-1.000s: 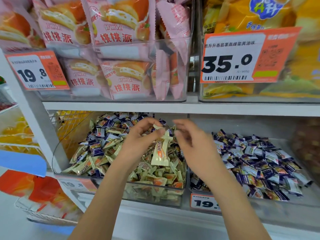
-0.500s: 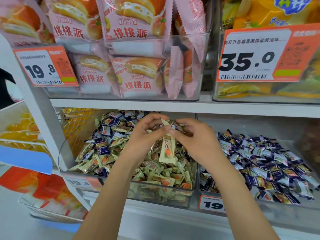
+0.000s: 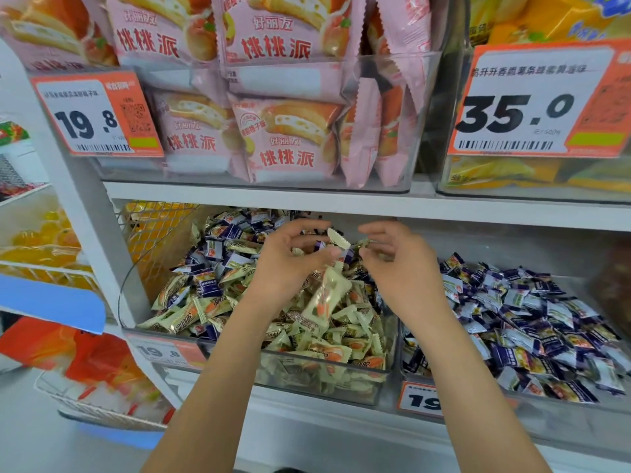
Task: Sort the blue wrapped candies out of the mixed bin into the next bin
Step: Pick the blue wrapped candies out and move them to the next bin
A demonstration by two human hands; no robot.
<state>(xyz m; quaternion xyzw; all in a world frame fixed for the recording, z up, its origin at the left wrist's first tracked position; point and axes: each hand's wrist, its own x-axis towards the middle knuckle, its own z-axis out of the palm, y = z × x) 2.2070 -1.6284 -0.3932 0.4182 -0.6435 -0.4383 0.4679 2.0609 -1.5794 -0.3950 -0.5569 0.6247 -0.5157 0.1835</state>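
Both hands are up over the mixed bin (image 3: pixel 307 377), a clear tub at approx. 6 o'clock of centre on the lower shelf (image 3: pixel 341 435); the left hand (image 3: pixel 290 264) has its fingers curled, thumb and forefinger pinching the top of a pale cream candy (image 3: pixel 326 297) that hangs down below it, with what looks like a blue candy (image 3: pixel 320 245) tucked in the same fingers; the right hand (image 3: pixel 396 264) is curled too, pinching a small wrapper (image 3: pixel 367 243) at its fingertips, colour too blurred to tell; the two hands sit near each other, fingertips not touching. Mixed bin holds cream and blue wrapped candies (image 3: pixel 208 288) jumbled together, the blue ones mostly toward 10–11 o'clock at the back, cream ones piled at the front. Next bin (image 3: pixel 580 414), at 3–4 o'clock just beside the mixed one, holds a heap of blue-wrapped sweets (image 3: pixel 532 322). Upper shelf at 12 o'clock: pink snack packs (image 3: pixel 286 138) in a clear tub, price tag 19.8 (image 3: pixel 95 114) at 10 o'clock, price tag 35.0 (image 3: pixel 532 104) at 2 o'clock in front of yellow bags (image 3: pixel 512 25).
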